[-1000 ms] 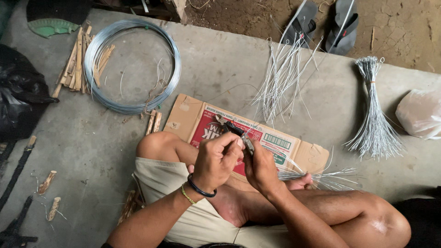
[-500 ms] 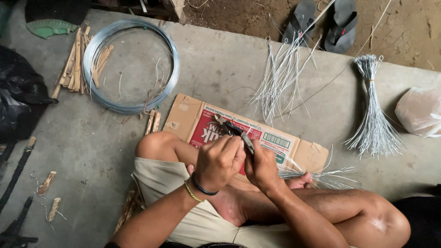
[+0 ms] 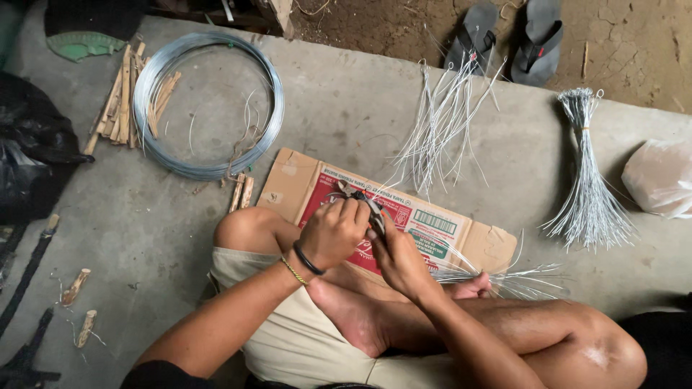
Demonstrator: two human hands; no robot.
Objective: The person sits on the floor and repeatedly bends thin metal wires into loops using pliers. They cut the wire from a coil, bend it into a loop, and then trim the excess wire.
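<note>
Left hand (image 3: 333,232) clenches dark metal pliers (image 3: 367,207) over the flattened brown cardboard box (image 3: 461,230), right hand (image 3: 401,261) pinching 1 thin silver wire at 4 o'clock, likely mid-bend; twisting needs steady grip.

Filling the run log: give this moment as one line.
left hand: grips pliers | right hand: at the pliers, pinching a wire | under hands: flattened cardboard box | nearby: wire coil, loose cut wires, tied wire bundle
</note>
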